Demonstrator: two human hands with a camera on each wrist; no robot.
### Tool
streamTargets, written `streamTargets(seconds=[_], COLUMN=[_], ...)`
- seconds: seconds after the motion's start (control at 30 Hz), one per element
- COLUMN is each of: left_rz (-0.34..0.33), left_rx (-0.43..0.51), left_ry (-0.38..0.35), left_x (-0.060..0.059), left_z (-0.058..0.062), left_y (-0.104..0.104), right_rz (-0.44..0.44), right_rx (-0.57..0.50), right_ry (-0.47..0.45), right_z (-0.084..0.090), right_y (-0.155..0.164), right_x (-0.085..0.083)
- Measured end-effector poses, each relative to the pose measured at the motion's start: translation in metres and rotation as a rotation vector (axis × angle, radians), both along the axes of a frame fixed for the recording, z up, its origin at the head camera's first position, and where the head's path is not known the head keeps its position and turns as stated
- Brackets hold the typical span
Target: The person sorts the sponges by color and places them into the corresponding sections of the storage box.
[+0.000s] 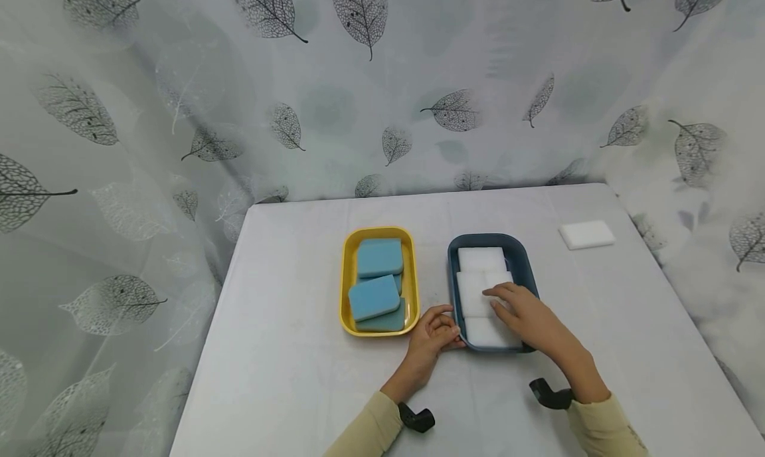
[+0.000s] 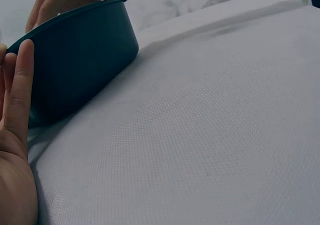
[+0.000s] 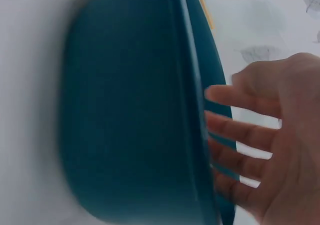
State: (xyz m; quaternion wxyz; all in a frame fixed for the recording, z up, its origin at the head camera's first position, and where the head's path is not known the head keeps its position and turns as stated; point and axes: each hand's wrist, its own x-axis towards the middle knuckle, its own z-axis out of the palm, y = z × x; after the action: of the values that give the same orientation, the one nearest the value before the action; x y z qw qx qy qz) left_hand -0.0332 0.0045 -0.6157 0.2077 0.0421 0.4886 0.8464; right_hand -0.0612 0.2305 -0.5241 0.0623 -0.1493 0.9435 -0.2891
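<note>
Looking down from the head view, we are seeing a grey-white table (image 1: 299,377) carrying two trays side by side. The dark blue tray (image 1: 526,261) is sitting right of centre and is holding white sponges (image 1: 481,259) laid flat in a row. Our right hand (image 1: 526,314) is reaching into this tray from its near end, fingers straight and slightly spread, resting on the middle white sponges. Our left hand (image 1: 433,337) is touching the tray's near left corner, fingers loosely extended against the outer wall, gripping nothing. Just left of it, the yellow tray (image 1: 346,291) is holding blue sponges (image 1: 376,296) overlapping one another. A single white sponge (image 1: 587,234) is lying alone on the table, well apart toward the far right corner. A leaf-printed curtain (image 1: 179,111) is hanging behind and beside the table.

In the left wrist view, we are seeing the dark blue tray (image 2: 80,60) from outside, standing on the table (image 2: 210,135). The left hand's fingers (image 2: 20,90) are lying straight and together against its wall.

In the right wrist view, which is blurred, we are seeing the dark blue tray (image 3: 130,115) filling the left of the picture. The right hand (image 3: 280,150) is hovering open over its rim, fingers apart and straight, with white sponge showing between them.
</note>
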Motion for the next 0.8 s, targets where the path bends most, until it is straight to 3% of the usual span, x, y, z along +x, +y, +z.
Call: streamTargets(seconds=[0.27,0.5,0.8], left_rz=[0.000,0.004,0.009], left_rx=[0.013,0.003,0.000], left_ry=[0.009,0.002,0.012], left_x=[0.000,0.001,0.002], left_z=[-0.001,-0.002,0.000], left_y=[0.000,0.001,0.001], right_rz=[-0.043,-0.203,-0.341], right_rx=[-0.100,-0.160,-0.113], right_ry=[0.148,0.263,0.266], right_z=[0.004,-0.003,-0.018], right_y=[0.036,0.065,0.099], right_x=[-0.028,-0.046,-0.078])
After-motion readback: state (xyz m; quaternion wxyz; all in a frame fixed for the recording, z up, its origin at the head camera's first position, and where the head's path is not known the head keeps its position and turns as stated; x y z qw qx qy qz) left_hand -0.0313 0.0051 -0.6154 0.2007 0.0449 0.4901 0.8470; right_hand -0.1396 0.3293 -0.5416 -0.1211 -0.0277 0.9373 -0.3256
